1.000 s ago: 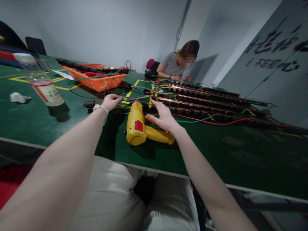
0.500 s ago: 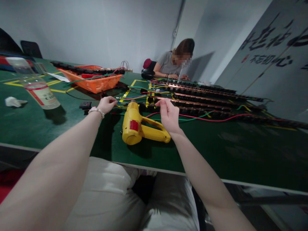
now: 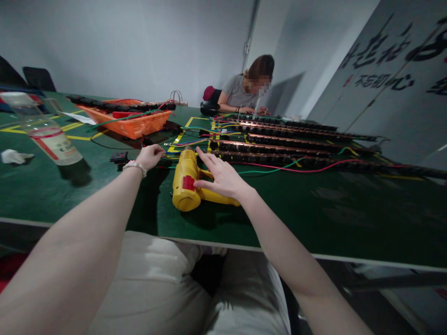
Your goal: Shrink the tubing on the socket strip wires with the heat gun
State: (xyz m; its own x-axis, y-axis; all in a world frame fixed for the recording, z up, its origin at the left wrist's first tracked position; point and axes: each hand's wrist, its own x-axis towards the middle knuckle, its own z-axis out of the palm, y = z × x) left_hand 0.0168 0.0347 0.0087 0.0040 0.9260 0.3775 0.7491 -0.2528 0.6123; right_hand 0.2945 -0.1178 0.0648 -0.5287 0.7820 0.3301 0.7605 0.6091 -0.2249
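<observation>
A yellow heat gun (image 3: 186, 184) with a red label lies on the green table, its nozzle pointing away from me. My right hand (image 3: 223, 177) is over its body and handle, fingers outstretched and thumb apart; whether the palm touches the gun is hidden. To the left of the nozzle, my left hand (image 3: 151, 157) pinches thin wires (image 3: 171, 157) between thumb and fingertips. Those wires run behind the gun toward a long black strip with copper-coloured lengths (image 3: 279, 157). A small black block (image 3: 119, 158) sits just left of my left hand.
An orange basket (image 3: 134, 125) holding black strips stands at the back left. Nearer are a clear bottle (image 3: 52, 142) and crumpled tissue (image 3: 16, 157). Across the table a person (image 3: 233, 90) works with both hands. Red and green wires (image 3: 314, 171) trail along the right side.
My right hand has moved left from beside the strip's end to over the heat gun, its fingers opening out. My left hand keeps its pinch. The view has shifted slightly.
</observation>
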